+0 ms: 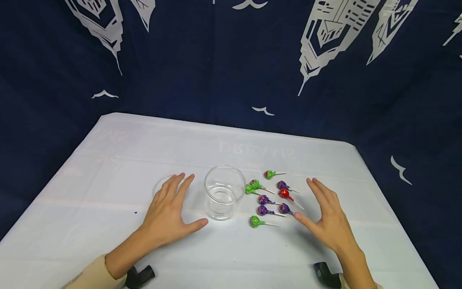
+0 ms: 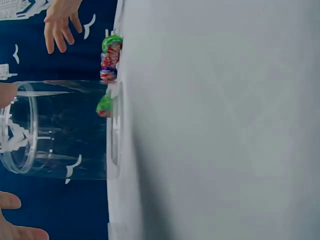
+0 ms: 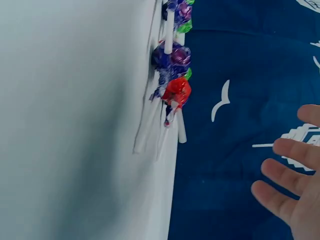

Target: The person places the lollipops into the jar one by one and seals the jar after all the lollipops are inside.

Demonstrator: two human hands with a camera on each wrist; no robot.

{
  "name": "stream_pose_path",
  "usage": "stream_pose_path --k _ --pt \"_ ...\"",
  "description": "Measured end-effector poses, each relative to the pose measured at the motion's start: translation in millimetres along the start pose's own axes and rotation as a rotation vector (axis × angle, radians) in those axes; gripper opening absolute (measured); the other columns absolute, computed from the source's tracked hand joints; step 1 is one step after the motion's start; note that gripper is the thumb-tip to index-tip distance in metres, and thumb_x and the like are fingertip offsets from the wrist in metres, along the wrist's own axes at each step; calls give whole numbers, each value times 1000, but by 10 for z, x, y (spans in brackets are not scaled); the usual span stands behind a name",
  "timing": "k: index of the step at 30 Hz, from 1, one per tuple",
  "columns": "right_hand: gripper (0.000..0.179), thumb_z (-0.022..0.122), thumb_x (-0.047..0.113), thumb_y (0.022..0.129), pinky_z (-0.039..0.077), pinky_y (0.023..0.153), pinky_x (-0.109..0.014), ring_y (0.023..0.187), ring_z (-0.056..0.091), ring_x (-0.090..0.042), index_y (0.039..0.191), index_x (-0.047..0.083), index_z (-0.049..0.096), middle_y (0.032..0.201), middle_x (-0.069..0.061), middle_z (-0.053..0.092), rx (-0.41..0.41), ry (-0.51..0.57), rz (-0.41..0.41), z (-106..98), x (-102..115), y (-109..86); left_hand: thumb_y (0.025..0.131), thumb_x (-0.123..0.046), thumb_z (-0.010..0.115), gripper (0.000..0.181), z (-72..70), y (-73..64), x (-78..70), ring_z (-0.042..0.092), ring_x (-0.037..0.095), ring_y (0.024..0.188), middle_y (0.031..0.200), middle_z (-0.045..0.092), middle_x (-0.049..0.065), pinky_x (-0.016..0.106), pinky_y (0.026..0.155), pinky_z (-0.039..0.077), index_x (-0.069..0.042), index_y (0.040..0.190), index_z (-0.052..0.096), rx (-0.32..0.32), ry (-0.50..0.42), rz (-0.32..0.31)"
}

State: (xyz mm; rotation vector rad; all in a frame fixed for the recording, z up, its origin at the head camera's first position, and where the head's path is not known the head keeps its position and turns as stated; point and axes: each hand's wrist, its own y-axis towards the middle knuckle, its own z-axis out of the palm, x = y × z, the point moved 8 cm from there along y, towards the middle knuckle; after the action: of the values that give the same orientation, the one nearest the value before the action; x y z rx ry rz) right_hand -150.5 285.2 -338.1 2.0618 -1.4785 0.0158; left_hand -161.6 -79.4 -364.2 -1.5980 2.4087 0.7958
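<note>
A clear, round plastic jar [image 1: 221,208] stands upright and open-topped on the white table, with nothing inside. Just left of it is my left hand [image 1: 167,218], fingers spread and thumb pointing toward the jar's base, holding nothing. Right of the jar lie several wrapped lollipops: green ones such as this lollipop [image 1: 255,221], purple ones such as this lollipop [image 1: 263,210], and one red lollipop [image 1: 284,193]. My right hand [image 1: 330,220] hovers at their right side, fingers extended and nothing held. Its thumb tip is close to the stick of a purple lollipop [image 1: 284,208].
A thin, clear curved edge [image 1: 156,186] shows behind my left hand, mostly hidden by it. A small dark speck [image 1: 135,212] lies on the white cloth [image 1: 90,224]. Dark blue fabric with white prints [image 1: 202,72] hangs behind the table.
</note>
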Motion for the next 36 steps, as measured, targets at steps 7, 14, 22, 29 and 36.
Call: stream_pose_path --k 7,14,22,29,36 --pt "76 82 29 76 43 89 -56 120 46 -39 142 6 52 135 -20 53 -118 58 -20 4 -110 12 68 -59 80 108 86 93 -18 36 32 135 149 39 11 58 101 42 -15 153 32 -17 -121 11" --pt "63 80 12 75 39 86 -15 106 54 -28 134 2 59 118 -18 63 -211 126 -39 1 -164 -6 66 -55 86 109 150 158 -56 39 25 134 148 40 4 54 103 43 -17 153 31 9 -288 23" --pt "43 80 4 75 45 72 -12 87 59 -7 117 2 70 97 -9 70 -231 182 17 33 -239 -6 67 -40 91 109 251 248 -53 42 21 134 149 41 2 42 103 47 -12 153 29 79 -530 48" --pt "35 81 -2 74 47 68 -11 77 61 -7 108 -2 72 84 -9 70 -225 246 67 53 -301 -5 68 -31 93 107 296 297 -36 45 27 134 150 44 12 42 102 48 -7 151 30 75 -624 55" --pt "31 80 -6 77 48 65 -11 76 59 -2 107 -7 71 82 -10 68 -163 300 179 124 -414 -12 65 -27 95 111 343 362 -23 46 28 134 151 43 12 38 105 46 -5 152 30 77 -655 48"
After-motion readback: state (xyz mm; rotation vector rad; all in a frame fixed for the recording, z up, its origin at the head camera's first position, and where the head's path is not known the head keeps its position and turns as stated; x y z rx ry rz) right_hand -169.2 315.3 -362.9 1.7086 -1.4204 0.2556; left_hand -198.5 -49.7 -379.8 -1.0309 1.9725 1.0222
